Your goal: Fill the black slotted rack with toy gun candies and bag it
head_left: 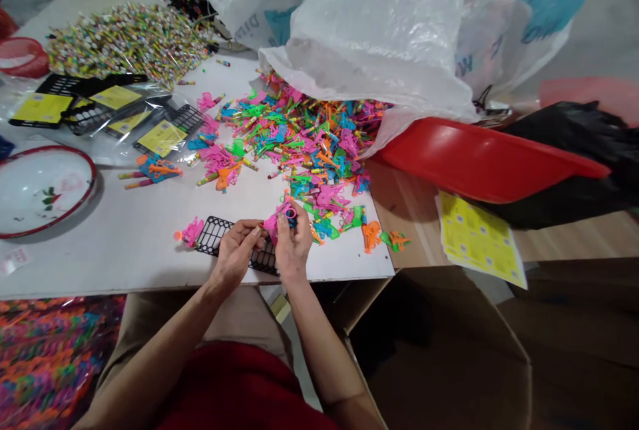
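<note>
My left hand [237, 250] and my right hand [293, 242] meet over a black plastic grid tray [214, 233] on a white board. Their fingers pinch a small pink toy gun [277, 219] between them, above the tray's right end. Another pink toy [190, 231] lies at the tray's left end. A big heap of small plastic toy guns [304, 144] in pink, green, blue and orange spreads out just beyond my hands, spilling from a white plastic sack [379, 24].
A pile of wrapped sweets [130, 37] lies at the far left. Packed black trays with yellow cards [114, 114] sit in clear bags. A white enamel bowl [12, 223], a red basin [479, 157], a yellow sheet [479, 240] and an open cardboard box [449, 350] surround the board.
</note>
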Tool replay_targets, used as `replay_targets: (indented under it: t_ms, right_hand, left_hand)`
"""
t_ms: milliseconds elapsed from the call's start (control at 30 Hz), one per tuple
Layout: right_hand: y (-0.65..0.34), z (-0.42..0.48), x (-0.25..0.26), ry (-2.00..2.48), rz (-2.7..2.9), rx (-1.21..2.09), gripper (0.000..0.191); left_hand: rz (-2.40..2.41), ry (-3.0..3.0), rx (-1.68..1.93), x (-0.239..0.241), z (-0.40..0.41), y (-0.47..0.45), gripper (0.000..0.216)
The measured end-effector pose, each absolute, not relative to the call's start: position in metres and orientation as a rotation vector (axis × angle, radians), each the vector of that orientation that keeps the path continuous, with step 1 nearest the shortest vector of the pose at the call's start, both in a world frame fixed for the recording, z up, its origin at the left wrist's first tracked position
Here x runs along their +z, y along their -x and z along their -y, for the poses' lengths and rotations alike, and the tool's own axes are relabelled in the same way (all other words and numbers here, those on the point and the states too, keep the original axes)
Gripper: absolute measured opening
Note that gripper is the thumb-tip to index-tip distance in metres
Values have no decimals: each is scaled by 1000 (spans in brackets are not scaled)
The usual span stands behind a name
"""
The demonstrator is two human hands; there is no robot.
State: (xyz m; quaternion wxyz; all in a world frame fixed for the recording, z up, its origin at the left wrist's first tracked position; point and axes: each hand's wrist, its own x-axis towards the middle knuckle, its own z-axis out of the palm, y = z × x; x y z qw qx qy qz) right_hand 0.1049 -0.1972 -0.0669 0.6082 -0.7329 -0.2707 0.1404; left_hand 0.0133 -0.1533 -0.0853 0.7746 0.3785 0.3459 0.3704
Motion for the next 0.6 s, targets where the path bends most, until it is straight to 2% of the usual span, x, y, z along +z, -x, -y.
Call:
replay_targets:
  t_ms: [367,600]
  right_hand:
    - [-86,192,-72,1739,537,189,34]
    - [-83,192,-68,1740,499,188,34]
  left_hand:
    - [-941,-1512,956,-84,157,-2,15]
    - [-910,-1488,894,-78,159,2,16]
